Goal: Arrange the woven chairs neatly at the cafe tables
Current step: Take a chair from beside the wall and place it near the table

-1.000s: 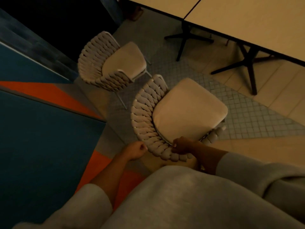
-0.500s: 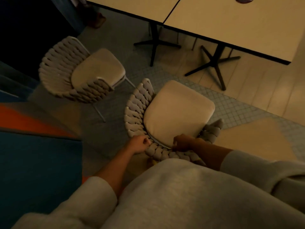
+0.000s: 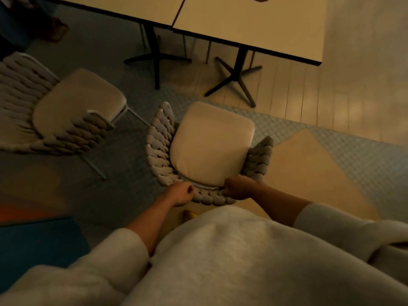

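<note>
- Dim overall; warm yellow-brown cast.
- Brightest zones: floor [image 3: 364, 96] at right, bench [image 3: 254, 23] top.
- Left side and top-left corner fall into deep shadow.
- Bench legs cast faint, soft shadows.
- Motion blur throughout; chair [image 3: 212, 146] weave and floor tiles lack sharp edges.

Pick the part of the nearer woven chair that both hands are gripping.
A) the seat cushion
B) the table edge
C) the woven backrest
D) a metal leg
C: the left hand and right hand both curl round the woven backrest at the rear of the nearer chair.
</note>
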{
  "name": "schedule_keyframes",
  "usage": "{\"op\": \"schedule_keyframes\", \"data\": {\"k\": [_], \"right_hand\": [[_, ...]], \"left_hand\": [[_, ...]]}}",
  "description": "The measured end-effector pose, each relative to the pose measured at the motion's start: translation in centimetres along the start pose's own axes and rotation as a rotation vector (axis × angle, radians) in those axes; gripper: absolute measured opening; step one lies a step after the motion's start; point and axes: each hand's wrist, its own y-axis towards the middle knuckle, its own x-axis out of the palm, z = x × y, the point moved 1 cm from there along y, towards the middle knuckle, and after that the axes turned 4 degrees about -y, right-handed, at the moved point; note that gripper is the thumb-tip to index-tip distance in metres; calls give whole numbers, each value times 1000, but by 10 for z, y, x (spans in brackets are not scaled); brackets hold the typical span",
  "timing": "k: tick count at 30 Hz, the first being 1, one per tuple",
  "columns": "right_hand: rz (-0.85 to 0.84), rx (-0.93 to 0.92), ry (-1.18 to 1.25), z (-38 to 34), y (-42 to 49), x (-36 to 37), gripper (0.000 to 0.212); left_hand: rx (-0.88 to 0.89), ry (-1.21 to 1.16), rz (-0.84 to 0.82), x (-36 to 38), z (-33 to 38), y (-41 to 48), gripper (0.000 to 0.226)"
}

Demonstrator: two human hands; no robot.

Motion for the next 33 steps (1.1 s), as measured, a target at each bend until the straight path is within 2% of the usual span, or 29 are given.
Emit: {"op": "schedule_keyframes", "data": {"k": [5,10,15,18,24,28,33], "right_hand": [[16,14,74,0,-5,6,43],[72,-34,242,-3,-7,36,33],[92,-32,343,-14,-9,47,41],[102,17,359,-16,-4,43,40],[161,173,457,-39,19,39,38],[137,296,470,-72,32,42,40],[156,371,536,-107,36,40,38]], "left_hand": [[25,65,-3,-9,2,-17,26],[-4,209,-43,-16,2,-30,21],[-13,256,-63,-26,1,-28,25],[-6,234,-49,-40,-3,-18,32],[31,94,-46,-76,-42,26,28],[108,42,-92,-94,-69,54,28],[207,94,-199,-96,-93,62,27]]}}
